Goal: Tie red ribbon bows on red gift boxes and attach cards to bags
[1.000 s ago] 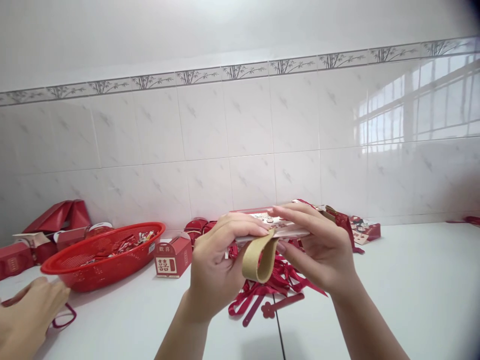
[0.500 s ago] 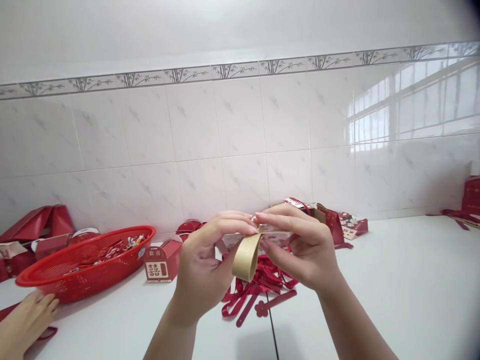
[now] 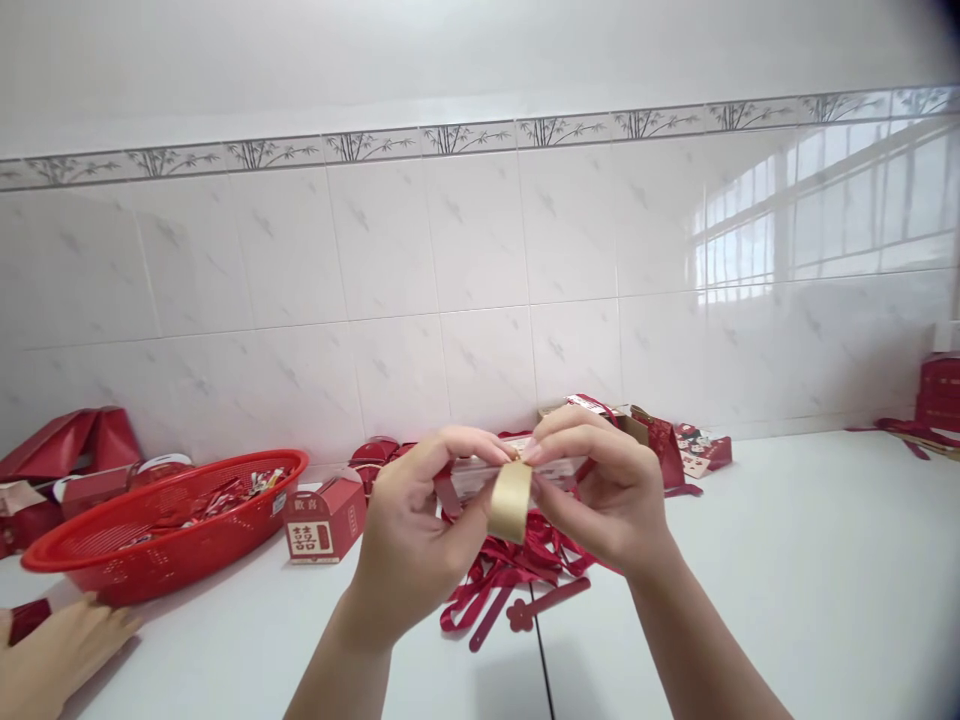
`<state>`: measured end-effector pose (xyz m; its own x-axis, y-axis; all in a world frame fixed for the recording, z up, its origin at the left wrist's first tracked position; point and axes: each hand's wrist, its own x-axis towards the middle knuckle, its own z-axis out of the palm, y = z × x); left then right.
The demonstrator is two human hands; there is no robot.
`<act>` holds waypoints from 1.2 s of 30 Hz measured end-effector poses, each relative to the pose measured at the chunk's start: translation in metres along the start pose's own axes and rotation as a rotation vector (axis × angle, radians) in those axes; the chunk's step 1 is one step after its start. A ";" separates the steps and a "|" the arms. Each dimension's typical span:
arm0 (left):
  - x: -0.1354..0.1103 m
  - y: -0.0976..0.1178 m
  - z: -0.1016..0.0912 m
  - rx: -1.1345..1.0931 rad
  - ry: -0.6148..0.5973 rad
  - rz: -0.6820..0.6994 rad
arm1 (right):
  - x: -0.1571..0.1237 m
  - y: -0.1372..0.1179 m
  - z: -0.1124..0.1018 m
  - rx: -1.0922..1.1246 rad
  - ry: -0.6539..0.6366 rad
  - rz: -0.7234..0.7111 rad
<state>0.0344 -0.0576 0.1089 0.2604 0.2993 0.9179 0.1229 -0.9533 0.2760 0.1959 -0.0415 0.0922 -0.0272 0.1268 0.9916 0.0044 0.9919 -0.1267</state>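
Observation:
Between my two hands, above the table, hangs a looped gold strip (image 3: 510, 502) that looks like ribbon or a strap. My left hand (image 3: 427, 530) pinches its top end from the left, thumb beneath and fingers curled over. From the right, my right hand (image 3: 604, 490) has its fingertips closed on the same spot, touching the left fingertips. What exactly lies between the fingertips is hidden. Below and behind are a heap of dark red ribbons (image 3: 525, 560) and a red strap with a flower-shaped end (image 3: 551, 603).
A red plastic basket (image 3: 172, 570) holds small wrapped pieces at left. Beside it stands a red gift box (image 3: 322, 520). Another person's hand (image 3: 75, 645) rests at lower left. More red boxes (image 3: 664, 445) sit along the tiled wall, with others (image 3: 941, 390) at far right.
The gold loop has turned and looks flatter and wider to me, and shifted slightly right. My fingertips stay together. The other person's hand has moved a little right and down.

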 end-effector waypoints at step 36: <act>-0.002 -0.006 0.004 0.097 0.035 0.443 | 0.004 -0.016 -0.009 -0.075 -0.107 -0.142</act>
<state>0.0368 -0.0525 0.1047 0.2761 -0.1394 0.9510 0.0961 -0.9805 -0.1716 0.2050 -0.0564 0.0984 -0.1388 -0.0106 0.9903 0.0676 0.9975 0.0202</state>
